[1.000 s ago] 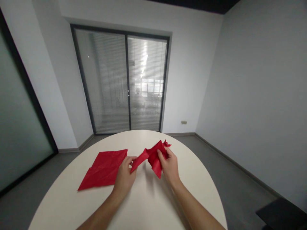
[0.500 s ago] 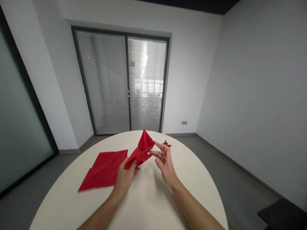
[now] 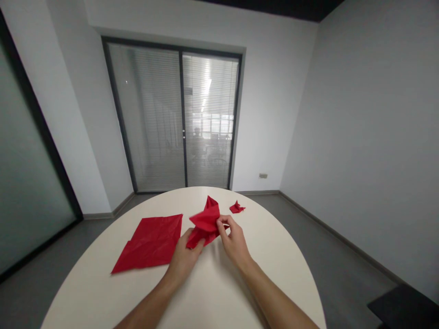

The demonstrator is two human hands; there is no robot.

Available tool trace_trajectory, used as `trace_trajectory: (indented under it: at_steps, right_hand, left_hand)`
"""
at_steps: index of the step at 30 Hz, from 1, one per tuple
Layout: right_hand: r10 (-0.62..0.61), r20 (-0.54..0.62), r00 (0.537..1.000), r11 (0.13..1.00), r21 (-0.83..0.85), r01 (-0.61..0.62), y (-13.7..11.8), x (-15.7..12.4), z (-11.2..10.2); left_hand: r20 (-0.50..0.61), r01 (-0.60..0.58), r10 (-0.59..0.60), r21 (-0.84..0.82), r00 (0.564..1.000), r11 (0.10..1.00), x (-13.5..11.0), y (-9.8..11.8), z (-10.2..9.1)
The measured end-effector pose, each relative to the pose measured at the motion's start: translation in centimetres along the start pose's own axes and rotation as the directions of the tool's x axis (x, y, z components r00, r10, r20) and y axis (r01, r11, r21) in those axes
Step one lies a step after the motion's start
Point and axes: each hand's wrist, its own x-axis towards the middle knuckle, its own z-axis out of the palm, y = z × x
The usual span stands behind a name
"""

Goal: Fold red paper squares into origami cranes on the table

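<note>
A folded piece of red paper [image 3: 207,218], with pointed flaps and a peak at its far end, is held just above the table. My left hand [image 3: 187,253] grips its near left corner, thumb on top and fingers underneath. On the other side my right hand [image 3: 233,237] pinches the paper's right edge between thumb and forefinger. Left of my left hand lie red paper sheets [image 3: 151,242], flat and creased. Beyond my right hand sits a small folded red paper figure [image 3: 237,207] with pointed tips.
The round cream table [image 3: 103,292] spreads beneath everything. Behind it stand a glass door with blinds [image 3: 154,128] and a white wall [image 3: 267,114]. A black object [image 3: 404,306] shows at the lower right.
My right hand has closed from spread fingers into a pinch on the paper's edge. A broad flap now folds out to the left, and the peak is lower. The small figure is fully uncovered.
</note>
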Motion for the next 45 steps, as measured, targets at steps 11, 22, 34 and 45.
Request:
trace_trajectory:
  at_steps: [11,22,34,45]
  right_hand:
    - [-0.095,0.147,0.985,0.995,-0.026,0.100,0.3,-0.3,-0.4]
    - [-0.032,0.114,0.993,0.990,-0.135,0.048,0.2,-0.4,-0.2]
    - [0.012,0.023,1.000,1.000,0.016,-0.012,0.8,-0.5,0.6]
    - [-0.061,0.037,0.997,0.998,-0.032,0.062,0.2,-0.5,0.6]
  left_hand:
    - [0.012,0.148,-0.150,-0.265,0.989,0.953,0.0,-0.4,0.0]
    - [-0.053,0.162,-0.190,-0.340,0.980,0.927,0.2,-0.6,0.1]
    - [-0.061,0.289,-0.393,-0.578,0.918,0.763,0.5,-0.6,0.1]
    - [-0.067,0.167,-0.284,-0.673,0.956,0.721,0.7,-0.3,0.0]
